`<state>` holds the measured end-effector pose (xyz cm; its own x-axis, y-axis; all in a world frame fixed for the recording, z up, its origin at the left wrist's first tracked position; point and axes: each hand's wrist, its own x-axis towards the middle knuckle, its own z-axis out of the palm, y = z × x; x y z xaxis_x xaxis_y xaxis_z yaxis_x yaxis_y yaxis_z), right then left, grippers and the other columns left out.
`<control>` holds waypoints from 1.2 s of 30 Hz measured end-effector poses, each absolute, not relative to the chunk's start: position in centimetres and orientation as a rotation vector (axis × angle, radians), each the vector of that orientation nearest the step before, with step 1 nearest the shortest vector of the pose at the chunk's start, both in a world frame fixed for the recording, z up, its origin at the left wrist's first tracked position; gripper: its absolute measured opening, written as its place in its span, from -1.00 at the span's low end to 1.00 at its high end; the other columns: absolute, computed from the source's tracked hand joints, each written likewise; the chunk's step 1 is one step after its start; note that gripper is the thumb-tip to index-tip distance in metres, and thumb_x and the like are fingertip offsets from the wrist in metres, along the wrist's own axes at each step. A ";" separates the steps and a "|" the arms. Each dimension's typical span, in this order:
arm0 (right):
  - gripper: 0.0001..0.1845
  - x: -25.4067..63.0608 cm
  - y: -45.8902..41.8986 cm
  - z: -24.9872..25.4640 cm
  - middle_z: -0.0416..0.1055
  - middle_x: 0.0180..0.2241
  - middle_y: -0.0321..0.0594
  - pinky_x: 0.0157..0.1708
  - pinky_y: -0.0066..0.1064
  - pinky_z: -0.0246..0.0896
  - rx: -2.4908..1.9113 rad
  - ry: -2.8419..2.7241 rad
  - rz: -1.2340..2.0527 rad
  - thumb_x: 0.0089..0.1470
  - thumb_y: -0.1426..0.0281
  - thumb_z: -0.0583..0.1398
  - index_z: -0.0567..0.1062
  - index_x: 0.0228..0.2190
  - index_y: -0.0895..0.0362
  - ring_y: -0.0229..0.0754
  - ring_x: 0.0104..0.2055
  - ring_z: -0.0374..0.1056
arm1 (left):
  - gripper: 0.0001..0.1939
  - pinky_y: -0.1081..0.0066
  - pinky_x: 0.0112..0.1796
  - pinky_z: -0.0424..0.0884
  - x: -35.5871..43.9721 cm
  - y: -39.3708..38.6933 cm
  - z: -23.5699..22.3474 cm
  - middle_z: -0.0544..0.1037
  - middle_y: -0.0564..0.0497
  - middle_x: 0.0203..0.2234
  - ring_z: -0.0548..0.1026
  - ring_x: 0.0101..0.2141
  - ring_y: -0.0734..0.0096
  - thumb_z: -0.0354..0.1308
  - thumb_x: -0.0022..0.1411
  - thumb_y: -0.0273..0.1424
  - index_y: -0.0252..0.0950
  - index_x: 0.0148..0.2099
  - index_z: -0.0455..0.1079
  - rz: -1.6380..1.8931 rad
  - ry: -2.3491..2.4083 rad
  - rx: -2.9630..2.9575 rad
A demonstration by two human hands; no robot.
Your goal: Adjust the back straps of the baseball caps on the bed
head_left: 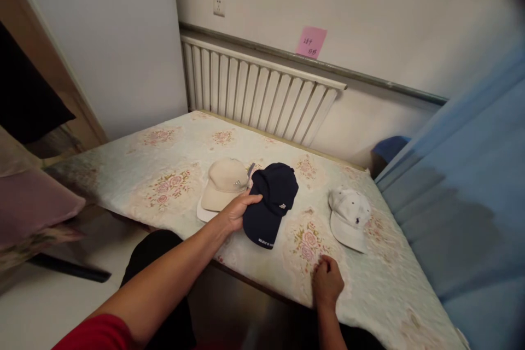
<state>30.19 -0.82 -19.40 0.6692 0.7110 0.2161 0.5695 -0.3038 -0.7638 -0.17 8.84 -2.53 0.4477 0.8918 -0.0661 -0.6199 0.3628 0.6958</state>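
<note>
My left hand grips a navy baseball cap at the side, near where the brim meets the crown. The cap is tilted with its brim toward me, and white lettering runs along the brim's edge. Just left of it a beige cap rests on the table, with a white brim poking out from beneath. My right hand lies by the table's front edge, fingers curled in, and no object shows in it. To its upper right sits a white cap with a small dark logo.
A flowered cloth covers the table. Behind it stand a white radiator and a wall with a pink note. A blue curtain hangs along the right side. Pink fabric is at the left.
</note>
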 end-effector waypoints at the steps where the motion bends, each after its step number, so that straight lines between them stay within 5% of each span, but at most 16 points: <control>1: -0.67 30.2 -0.9 -19.4 0.52 -0.39 -0.14 -0.23 -0.30 0.19 -1.995 -0.992 0.208 -0.05 0.27 0.04 0.49 -0.30 0.13 -0.04 -0.30 0.39 | -0.36 0.17 -0.05 0.38 0.1 8.4 -2.9 0.60 -0.17 -0.17 0.57 -0.23 0.17 0.27 0.00 -0.53 -0.33 0.17 0.27 1.015 0.473 0.642; 21: -0.67 26.3 -3.8 -18.8 0.55 -0.42 -0.19 -0.28 -0.32 0.26 -1.867 -0.913 0.427 -0.10 0.18 0.08 0.49 -0.38 0.11 -0.08 -0.36 0.43 | -0.49 0.11 0.05 0.31 1.6 4.3 -6.6 0.55 -0.27 -0.08 0.55 -0.13 0.10 0.26 0.12 -0.42 -0.39 0.12 0.32 0.949 0.434 0.446; 31: -0.55 21.0 -5.2 -16.5 0.52 -0.57 -0.27 -0.56 -0.41 0.24 -1.469 -0.711 1.155 -0.19 0.07 0.29 0.51 -0.34 0.16 -0.16 -0.55 0.42 | -0.52 0.14 -0.02 0.35 2.0 3.5 -6.1 0.61 -0.21 -0.22 0.59 -0.23 0.12 0.25 0.13 -0.42 -0.37 0.11 0.33 1.006 0.493 0.309; 36: -0.46 18.3 -5.7 -15.2 0.59 -0.29 -0.14 -0.39 -0.28 0.39 -1.014 -0.315 1.589 -0.12 0.00 0.27 0.51 -0.20 0.11 -0.06 -0.32 0.52 | -0.54 0.09 0.03 0.30 2.2 2.9 -7.1 0.59 -0.22 -0.15 0.55 -0.14 0.07 0.21 0.17 -0.41 -0.35 0.12 0.33 1.017 0.421 0.307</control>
<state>18.31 -5.74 -15.22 0.0413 0.9003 -0.4333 -0.6673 -0.2979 -0.6826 2.20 2.88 -7.14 0.4573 0.8675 -0.1958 -0.7518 0.4947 0.4360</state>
